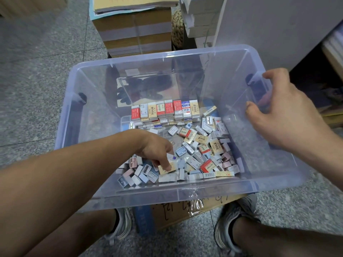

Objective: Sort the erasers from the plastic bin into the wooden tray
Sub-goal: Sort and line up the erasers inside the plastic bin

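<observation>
Clear plastic bin (167,58) sits on one cardboard box (185,210). Eight upright erasers (165,108) head one neat row at its far side; the loose pile (204,145) nearer is too many to count. Left hand (156,147) reaches in, fingertips pinching one beige eraser (173,165). Right hand (284,112) grips the bin's right wall, thumb inside.

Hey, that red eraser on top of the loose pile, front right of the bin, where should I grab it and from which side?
I'd pinch the red eraser across its two long edges, coming straight down from above. Its broad red face lies up, skewed diagonally, atop the pile, while neighbouring erasers crowd its short ends. The left hand, pinching a beige eraser, is nearest.
</observation>
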`<state>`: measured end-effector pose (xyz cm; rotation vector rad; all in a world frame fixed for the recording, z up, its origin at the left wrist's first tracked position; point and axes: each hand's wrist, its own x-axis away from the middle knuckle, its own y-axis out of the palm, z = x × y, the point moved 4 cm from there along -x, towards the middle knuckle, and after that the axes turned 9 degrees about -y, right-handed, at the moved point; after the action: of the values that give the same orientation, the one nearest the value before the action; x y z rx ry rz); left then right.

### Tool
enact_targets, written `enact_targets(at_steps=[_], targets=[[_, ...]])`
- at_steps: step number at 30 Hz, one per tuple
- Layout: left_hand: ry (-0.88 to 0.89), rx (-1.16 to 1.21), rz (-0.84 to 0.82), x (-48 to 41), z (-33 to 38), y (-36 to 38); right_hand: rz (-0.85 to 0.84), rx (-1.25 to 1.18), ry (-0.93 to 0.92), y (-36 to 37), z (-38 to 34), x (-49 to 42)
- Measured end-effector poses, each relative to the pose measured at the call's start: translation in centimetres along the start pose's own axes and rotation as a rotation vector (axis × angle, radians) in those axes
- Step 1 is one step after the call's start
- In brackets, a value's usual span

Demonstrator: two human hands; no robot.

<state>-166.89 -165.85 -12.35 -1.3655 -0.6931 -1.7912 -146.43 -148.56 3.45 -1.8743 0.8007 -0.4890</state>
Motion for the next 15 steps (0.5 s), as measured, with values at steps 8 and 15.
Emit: enact_targets(at_steps=[8, 15], targets=[[-0.011, 0.133, -0.049, -0.4, -0.1, 0.1, 0.012, -0.019, -0.003, 0.1, 0.0, -0.1], [-0.033, -0.043, 0.031, -0.3, 0.7, 0.9, 0.008, -0.021, 0.003, 0.1, 0.0, -0.2]])
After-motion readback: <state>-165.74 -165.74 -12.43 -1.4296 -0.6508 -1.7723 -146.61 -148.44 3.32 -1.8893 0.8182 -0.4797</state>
